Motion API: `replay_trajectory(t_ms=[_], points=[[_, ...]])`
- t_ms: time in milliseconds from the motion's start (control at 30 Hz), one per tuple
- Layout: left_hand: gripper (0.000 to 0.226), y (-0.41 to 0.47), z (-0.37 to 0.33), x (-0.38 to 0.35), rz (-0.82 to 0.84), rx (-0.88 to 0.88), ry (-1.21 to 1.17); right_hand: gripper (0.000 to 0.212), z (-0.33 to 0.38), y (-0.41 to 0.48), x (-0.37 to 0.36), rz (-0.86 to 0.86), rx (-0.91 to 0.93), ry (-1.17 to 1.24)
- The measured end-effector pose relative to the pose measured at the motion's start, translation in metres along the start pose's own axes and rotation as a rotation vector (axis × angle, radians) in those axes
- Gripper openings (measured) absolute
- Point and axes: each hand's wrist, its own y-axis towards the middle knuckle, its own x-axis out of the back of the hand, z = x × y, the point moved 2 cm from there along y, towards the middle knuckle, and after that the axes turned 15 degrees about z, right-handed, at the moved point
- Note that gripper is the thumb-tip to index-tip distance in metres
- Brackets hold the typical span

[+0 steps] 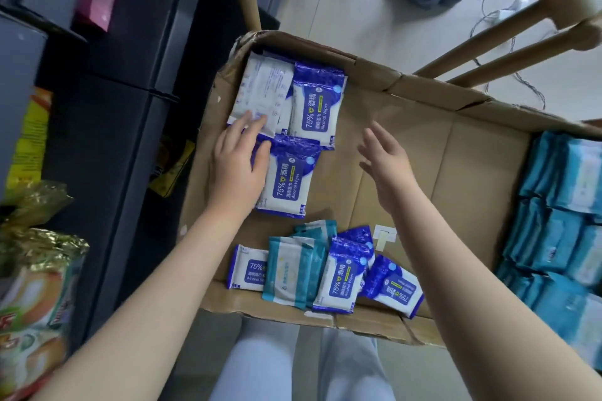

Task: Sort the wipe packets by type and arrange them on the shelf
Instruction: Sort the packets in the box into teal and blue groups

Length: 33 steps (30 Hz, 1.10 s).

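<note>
Bare cardboard lies open in the middle of the box, walls at 12 and 9 o'clock. Blue wipe packets fill the 10 o'clock corner, teal packets line 3 o'clock, mixed packets at 6. Left hand rests flat on the blue ones, fingers spread; right hand hovers released, holding nothing

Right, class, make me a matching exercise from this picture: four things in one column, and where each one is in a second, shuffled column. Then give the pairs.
Things
1. left hand
2. right hand
3. teal wipe packets
4. mixed pile of blue and teal packets

Places
A. stacked along the right side of the cardboard box
B. open, above the bare middle of the box floor
C. resting on the blue alcohol wipe packets at the far left
D. loose at the near edge of the box

Pairs: 1-C, 2-B, 3-A, 4-D
</note>
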Motion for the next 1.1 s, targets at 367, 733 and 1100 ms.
replay_trajectory(t_ms=[367,733,1100], points=[[0.038,-0.146,-0.014,-0.121,0.116,0.367,-0.242,0.047,-0.164,-0.121,0.090,-0.098,-0.248,-0.225],[0.073,-0.174,-0.055,-0.197,0.200,0.535,-0.019,0.030,-0.204,-0.122,0.115,0.089,-0.363,-0.664],[0.012,-0.171,-0.079,-0.168,0.194,0.546,-0.432,0.008,-0.150,-0.150,0.124,-0.032,-0.177,0.060]])
